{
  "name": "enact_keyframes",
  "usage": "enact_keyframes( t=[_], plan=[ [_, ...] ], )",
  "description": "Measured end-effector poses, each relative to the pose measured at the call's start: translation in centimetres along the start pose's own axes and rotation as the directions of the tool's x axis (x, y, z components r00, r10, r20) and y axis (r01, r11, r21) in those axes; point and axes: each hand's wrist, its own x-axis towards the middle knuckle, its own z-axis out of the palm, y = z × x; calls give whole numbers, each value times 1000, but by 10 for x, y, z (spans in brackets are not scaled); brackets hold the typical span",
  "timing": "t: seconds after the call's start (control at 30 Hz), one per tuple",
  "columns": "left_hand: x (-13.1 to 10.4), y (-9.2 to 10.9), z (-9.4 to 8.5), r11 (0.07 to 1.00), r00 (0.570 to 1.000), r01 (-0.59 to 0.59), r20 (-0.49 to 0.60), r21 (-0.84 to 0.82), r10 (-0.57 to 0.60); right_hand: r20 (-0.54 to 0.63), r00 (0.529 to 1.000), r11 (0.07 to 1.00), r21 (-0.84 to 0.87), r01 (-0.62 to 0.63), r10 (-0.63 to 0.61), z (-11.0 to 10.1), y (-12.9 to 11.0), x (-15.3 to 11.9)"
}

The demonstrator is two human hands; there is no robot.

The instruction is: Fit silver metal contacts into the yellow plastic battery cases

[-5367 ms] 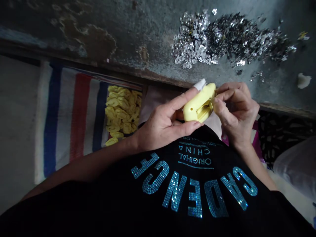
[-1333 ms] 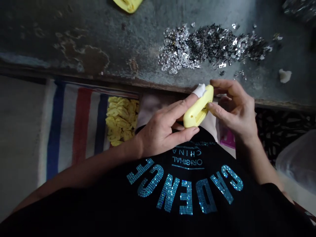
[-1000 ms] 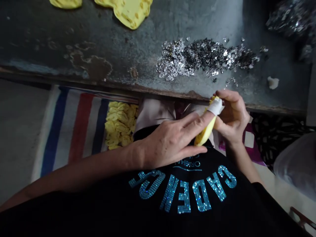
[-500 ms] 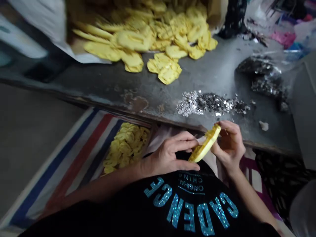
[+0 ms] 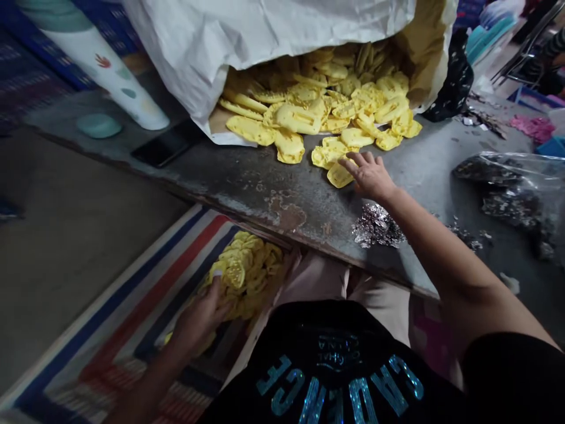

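Observation:
My right hand (image 5: 369,175) reaches over the grey table with its fingers spread, the fingertips at the edge of a yellow oval piece (image 5: 339,176). Low on the left, my left hand (image 5: 203,313) is slightly blurred, thumb apart from the fingers. Just beyond that thumb is a bright yellow piece (image 5: 235,274), over a heap of similar pieces (image 5: 260,265) in a striped bag (image 5: 176,259). More yellow pieces (image 5: 300,118) spill from a large white paper sack (image 5: 282,26) onto the tabletop.
Silvery flakes (image 5: 377,227) lie on the table (image 5: 247,176) under my right forearm. A dark phone (image 5: 165,144), a green lid (image 5: 99,125) and a pale bottle (image 5: 115,73) are at the left. A clear bag of dark flakes (image 5: 514,194) sits at the right.
My hands have separated from the yellow piece they held together. The right has moved up to the loose pieces on the table, the left down to the striped bag. The view has shifted.

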Motion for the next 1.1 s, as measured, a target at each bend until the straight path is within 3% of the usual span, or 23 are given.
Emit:
enact_keyframes(
  t=[0.07,0.13,0.23,0.3,0.33,0.37,0.4,0.47,0.53,0.57,0.63,0.73,0.8,0.83,0.9,0.93,0.97,1.0,1.1],
  plan=[
    [7,-1,0,999,998,-4,-64,46,7,57,998,998,-55,20,-17,1,-4,14],
    [11,11,3,998,995,-47,-81,28,49,92,995,997,-73,38,-31,-3,-6,22],
    [16,50,11,988,987,-149,-72,-47,146,55,998,1000,-1,-4,4,-16,-9,19],
    [20,85,19,966,977,-210,-58,-150,203,-54,997,976,213,-43,56,-26,-17,0],
    [22,102,24,939,971,-236,-17,-251,239,-114,991,926,376,-20,67,-30,-25,-16],
    [25,119,29,864,963,-220,38,-452,265,-169,983,836,548,29,77,-32,-35,-36],
    [28,135,35,762,944,-171,117,-625,308,-205,977,702,704,102,64,-33,-48,-59],
    [32,161,49,612,880,-67,242,-788,408,-216,974,404,898,171,66,-28,-77,-106],
    [32,183,63,477,824,76,324,-876,464,-212,972,172,966,193,101,-19,-104,-151],
    [30,191,69,436,809,144,359,-889,466,-218,965,105,973,204,149,-13,-113,-172],
    [25,206,79,428,786,239,432,-872,442,-218,949,57,976,211,229,-3,-120,-212],
    [16,225,91,478,737,320,532,-818,417,-157,954,101,986,135,254,5,-107,-270],
    [13,236,98,489,718,353,566,-798,405,-106,926,165,985,48,362,10,-88,-303],
    [12,240,101,488,716,367,575,-792,396,-96,876,221,975,-12,472,14,-77,-318],
    [11,247,106,491,722,386,587,-781,367,-144,695,362,915,-178,705,22,-56,-339],
    [10,250,107,503,727,389,593,-772,347,-187,610,425,863,-272,770,26,-47,-346],
    [9,252,108,519,734,385,594,-763,329,-224,561,477,802,-358,797,31,-39,-350],
    [9,254,108,535,743,375,591,-757,315,-244,554,521,742,-421,796,35,-32,-351],
    [6,258,108,550,767,338,562,-764,309,-231,608,602,605,-521,760,43,-18,-341]
  ],
)
